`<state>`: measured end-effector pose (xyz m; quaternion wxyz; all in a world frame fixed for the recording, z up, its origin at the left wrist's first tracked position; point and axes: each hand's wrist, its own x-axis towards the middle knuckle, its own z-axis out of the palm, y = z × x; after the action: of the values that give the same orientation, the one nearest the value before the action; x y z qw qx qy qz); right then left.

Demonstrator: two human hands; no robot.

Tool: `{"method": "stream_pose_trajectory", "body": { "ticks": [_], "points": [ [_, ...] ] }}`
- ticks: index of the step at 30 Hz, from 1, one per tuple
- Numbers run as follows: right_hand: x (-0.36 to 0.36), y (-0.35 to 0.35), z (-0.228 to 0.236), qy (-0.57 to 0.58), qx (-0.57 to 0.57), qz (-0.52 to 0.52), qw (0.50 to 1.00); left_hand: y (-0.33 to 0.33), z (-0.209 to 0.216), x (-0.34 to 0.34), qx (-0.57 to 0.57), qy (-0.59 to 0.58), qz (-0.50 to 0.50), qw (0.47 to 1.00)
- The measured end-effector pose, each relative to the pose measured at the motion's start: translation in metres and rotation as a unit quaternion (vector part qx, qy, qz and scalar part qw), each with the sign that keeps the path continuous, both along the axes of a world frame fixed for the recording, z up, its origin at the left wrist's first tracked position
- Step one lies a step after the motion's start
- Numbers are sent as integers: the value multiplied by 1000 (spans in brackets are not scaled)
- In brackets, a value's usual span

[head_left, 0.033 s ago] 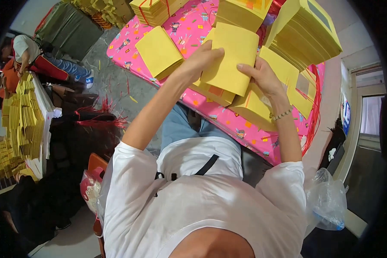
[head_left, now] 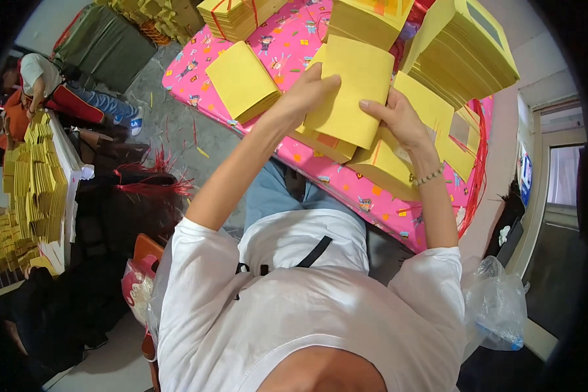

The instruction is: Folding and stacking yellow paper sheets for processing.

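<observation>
Two bare hands grasp one bundle of yellow paper point(head_left: 356, 68), held just above the table point(head_left: 333, 175) with the pink patterned cover. The table also carries one bundle tied with red string point(head_left: 223, 26), one loose yellow stack point(head_left: 242, 78) to the left, and two tall stacks point(head_left: 366, 29) point(head_left: 467, 55) at the far side. More yellow pieces point(head_left: 389, 163) lie below and to the right of the held bundle; overlaps prevent a sure count.

The left forearm slants up and rightward, and the left hand point(head_left: 312, 90) pinches the bundle's left edge, thumb pointing right across it. The right forearm rises steeply, leaning left, with one bracelet point(head_left: 429, 174) at the wrist; the right hand point(head_left: 402, 119) grips the right edge, its thumb on the upper face.

The bundle's long axis runs away from the person, its far end leaning slightly right and its near edge curved.
</observation>
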<state>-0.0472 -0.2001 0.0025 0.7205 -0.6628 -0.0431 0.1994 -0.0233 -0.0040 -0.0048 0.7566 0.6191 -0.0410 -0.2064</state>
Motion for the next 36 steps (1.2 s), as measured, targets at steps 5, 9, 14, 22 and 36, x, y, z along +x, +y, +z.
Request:
{"method": "stream_pose_trajectory", "body": {
  "ticks": [5,9,14,22,36],
  "points": [
    [-14,3,-1,-73,3,-28,997,-6,-16,-15,-70,-136,21,988],
    [-20,1,-3,-61,-21,-39,997,-7,-14,-30,-86,-143,39,985],
    [-30,6,-5,-101,-1,-52,993,-5,-17,-38,-113,-156,44,980],
    [-33,8,5,-128,-14,-100,987,-5,-9,-51,-85,-210,82,971],
    [-15,8,6,-102,7,-152,983,11,-10,-53,-65,-109,91,988]
  ]
}}
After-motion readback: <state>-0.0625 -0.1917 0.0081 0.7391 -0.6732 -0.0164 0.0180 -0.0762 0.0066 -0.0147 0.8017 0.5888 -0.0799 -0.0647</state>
